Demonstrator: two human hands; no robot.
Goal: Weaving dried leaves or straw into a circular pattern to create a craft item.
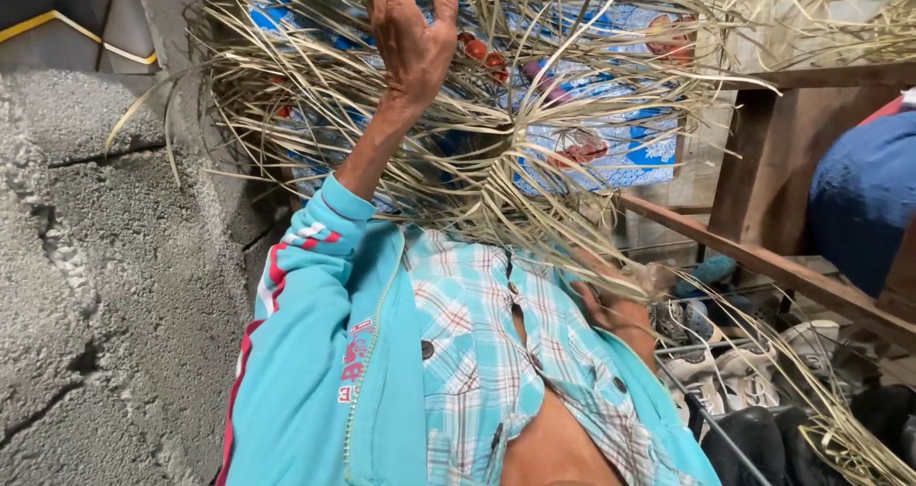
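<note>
Closest to the lens, at the bottom centre of the frame, I see a plaid shirt [477, 352] in pale teal and white, buttoned partway, with a turquoise zip jacket [315, 372] over it that carries red and white stripes down the sleeve.

Up the left-centre runs that sleeve, and I follow the bare forearm to the left hand [410, 38] at the top of the frame. Fingers are spread and raised, palm pressed into the mass of dried straw [496, 152]; I read it as open, resting against the strands rather than closed round them.

Over at right of centre, the right hand [615, 305] sits low, just beside the shirt, closed round a gathered bunch of the same straw where the strands pinch together. Long pale blades fan out from that grip, up across the top half of the frame and down toward the lower right corner.

Behind the straw, upper centre, I make out a blue patterned cloth [630, 152] with red flower shapes. Left side of the frame is rough grey concrete [105, 286], cracked. At right, a brown wooden frame [763, 257] slants across, with a blue bundle [863, 190] behind it and several shoes [735, 372] heaped below in the lower right.
</note>
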